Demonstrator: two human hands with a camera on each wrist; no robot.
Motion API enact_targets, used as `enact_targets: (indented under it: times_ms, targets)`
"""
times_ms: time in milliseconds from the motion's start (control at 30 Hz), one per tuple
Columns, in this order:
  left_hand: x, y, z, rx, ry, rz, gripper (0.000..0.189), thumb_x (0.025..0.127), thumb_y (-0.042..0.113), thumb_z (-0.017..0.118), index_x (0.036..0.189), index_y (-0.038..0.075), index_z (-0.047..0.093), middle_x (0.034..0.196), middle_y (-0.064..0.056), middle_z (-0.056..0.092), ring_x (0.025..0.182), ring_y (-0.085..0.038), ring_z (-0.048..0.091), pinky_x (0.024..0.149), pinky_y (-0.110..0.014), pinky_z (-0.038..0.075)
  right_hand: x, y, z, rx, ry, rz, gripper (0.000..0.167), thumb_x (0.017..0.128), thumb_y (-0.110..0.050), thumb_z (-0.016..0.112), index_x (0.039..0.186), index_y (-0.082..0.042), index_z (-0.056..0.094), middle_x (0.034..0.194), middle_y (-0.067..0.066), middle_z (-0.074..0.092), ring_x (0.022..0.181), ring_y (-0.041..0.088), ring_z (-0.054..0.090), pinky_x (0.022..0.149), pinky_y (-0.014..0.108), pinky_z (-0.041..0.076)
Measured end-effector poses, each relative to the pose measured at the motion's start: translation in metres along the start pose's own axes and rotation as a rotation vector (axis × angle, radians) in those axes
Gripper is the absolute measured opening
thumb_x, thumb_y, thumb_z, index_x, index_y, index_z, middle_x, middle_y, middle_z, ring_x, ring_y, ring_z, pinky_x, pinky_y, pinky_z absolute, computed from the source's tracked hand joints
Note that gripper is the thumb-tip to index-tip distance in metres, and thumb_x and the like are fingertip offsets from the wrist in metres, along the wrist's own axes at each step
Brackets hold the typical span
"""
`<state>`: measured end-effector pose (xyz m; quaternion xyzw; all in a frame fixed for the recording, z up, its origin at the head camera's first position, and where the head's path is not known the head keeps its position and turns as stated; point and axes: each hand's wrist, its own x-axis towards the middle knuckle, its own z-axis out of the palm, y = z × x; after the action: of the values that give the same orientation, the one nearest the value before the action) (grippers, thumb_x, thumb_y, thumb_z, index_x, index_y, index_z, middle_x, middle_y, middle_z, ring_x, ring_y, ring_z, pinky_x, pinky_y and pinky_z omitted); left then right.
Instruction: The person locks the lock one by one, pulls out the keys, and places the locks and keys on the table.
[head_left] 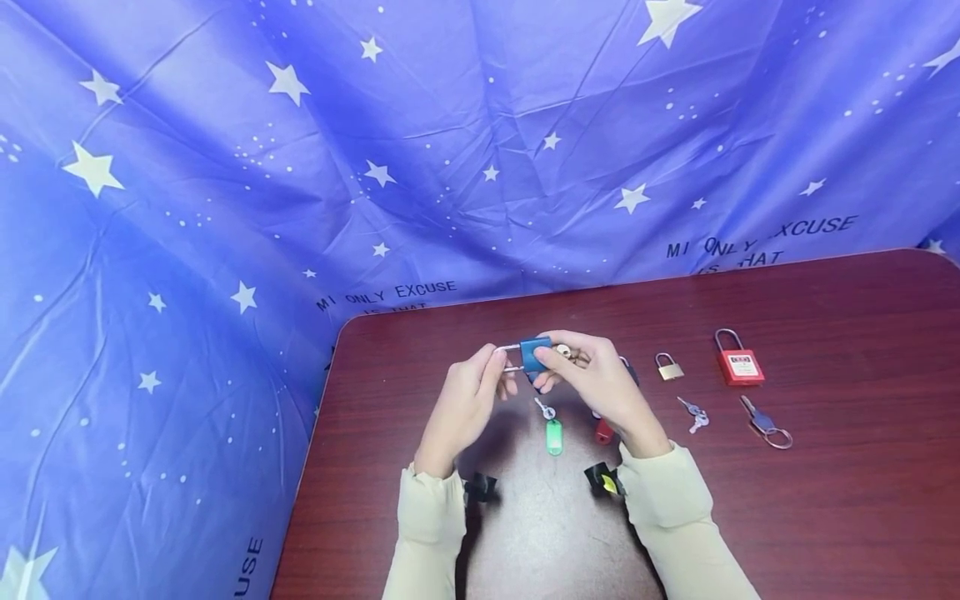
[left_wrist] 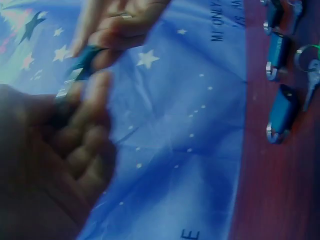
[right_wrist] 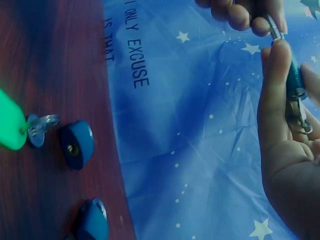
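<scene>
A blue padlock is held up sideways above the table between both hands. My left hand pinches its silver shackle with thumb and fingers. On the other side, my right hand grips the blue body, thumb across the front face. A key shows at the padlock's bottom end in the right wrist view, within the right palm. Fingers partly cover the lock. Beneath the hands, other blue padlocks lie on the table, mostly hidden in the head view.
A key with a green tag lies below the hands, and a red tag by the right wrist. Rightward are a small brass padlock, small keys, a red padlock and a ringed key. A starry blue curtain hangs behind.
</scene>
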<state>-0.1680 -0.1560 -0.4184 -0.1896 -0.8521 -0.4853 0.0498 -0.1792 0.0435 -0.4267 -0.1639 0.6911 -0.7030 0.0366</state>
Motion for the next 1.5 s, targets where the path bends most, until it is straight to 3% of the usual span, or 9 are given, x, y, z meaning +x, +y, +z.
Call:
enact_targets:
  times_ms: [167,400,633,867,967,1233,1500]
  targets:
    - [0.0,0.001,0.007,0.088,0.064,0.051,0.042,0.11,0.036,0.03,0.082,0.014,0.052,0.058,0.008,0.054,0.052,-0.006,0.048,0.05,-0.023,0.041,-0.002,-0.005,0.0,-0.001,0.0,-0.017,0.026,0.097,-0.015,0.064,0.118,0.001,0.066,0.078,0.011,0.073,0.067,0.024,0.072,0.07,0.037,0.06]
    - [0.0,0.001,0.012,0.131,0.09,0.07,0.04,0.109,0.035,0.033,0.079,0.014,0.05,0.057,0.007,0.048,0.051,-0.005,0.045,0.049,-0.023,0.04,-0.003,-0.01,-0.005,-0.018,-0.007,-0.021,0.026,0.096,-0.012,0.065,0.118,0.002,0.066,0.078,0.013,0.073,0.068,0.021,0.072,0.073,0.034,0.06]
    - [0.002,0.003,0.014,0.227,0.121,0.086,0.037,0.109,0.03,0.036,0.08,0.012,0.049,0.058,0.006,0.033,0.05,-0.009,0.033,0.047,-0.023,0.029,-0.003,-0.015,-0.007,-0.07,-0.01,-0.024,0.025,0.096,-0.014,0.067,0.116,0.0,0.068,0.082,0.017,0.074,0.07,0.023,0.073,0.072,0.031,0.059]
    - [0.002,0.001,0.019,0.224,0.133,0.098,0.037,0.109,0.029,0.037,0.079,0.012,0.051,0.058,0.006,0.031,0.052,-0.008,0.032,0.047,-0.023,0.028,-0.004,-0.015,-0.004,-0.066,-0.022,-0.013,0.025,0.095,-0.014,0.068,0.114,0.0,0.069,0.084,0.017,0.075,0.07,0.026,0.073,0.074,0.031,0.059]
    - [0.002,0.0,0.021,0.184,0.137,0.088,0.038,0.109,0.031,0.037,0.077,0.013,0.049,0.057,0.007,0.033,0.051,-0.007,0.032,0.046,-0.022,0.028,-0.004,-0.013,-0.002,-0.055,-0.021,-0.014,0.023,0.095,-0.014,0.068,0.114,0.0,0.07,0.085,0.016,0.075,0.07,0.026,0.073,0.074,0.032,0.06]
    - [0.004,-0.001,0.016,-0.055,0.157,0.084,0.038,0.109,0.025,0.04,0.075,0.011,0.05,0.054,0.002,0.048,0.049,-0.009,0.044,0.047,-0.022,0.034,-0.003,-0.011,0.002,0.033,-0.029,-0.009,0.023,0.096,-0.012,0.066,0.113,0.003,0.066,0.087,0.014,0.074,0.073,0.028,0.074,0.07,0.041,0.061]
    - [0.004,-0.001,0.004,-0.136,0.202,0.052,0.034,0.107,0.017,0.045,0.075,0.006,0.054,0.054,-0.006,0.053,0.053,-0.024,0.05,0.05,-0.021,0.031,-0.004,-0.014,-0.007,-0.062,0.01,0.0,0.02,0.095,-0.011,0.067,0.11,0.003,0.07,0.087,0.016,0.072,0.073,0.018,0.071,0.069,0.034,0.061]
